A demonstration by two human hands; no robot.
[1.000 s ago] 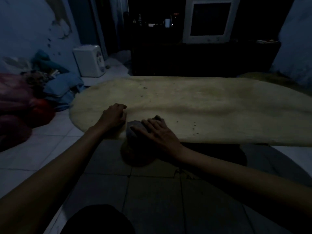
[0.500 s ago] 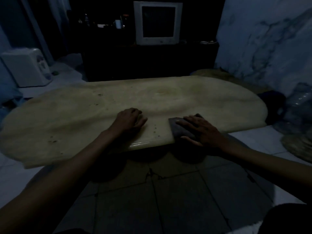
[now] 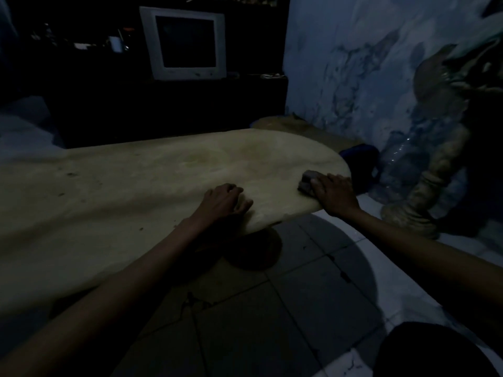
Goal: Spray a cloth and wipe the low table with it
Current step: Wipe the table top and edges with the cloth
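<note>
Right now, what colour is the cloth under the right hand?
Dark grey, seen in the head view: the cloth lies under the right hand.

A single wide-angle view comes from the person's head, looking forward and down from close above the near edge of the low counter (image 3: 136,186). Both forearms reach in from the bottom corners. The view faces along the counter toward a dark cabinet with a monitor (image 3: 187,43) at the top, a mottled wall (image 3: 353,63) on the right and tiled floor (image 3: 299,295) below.
</note>
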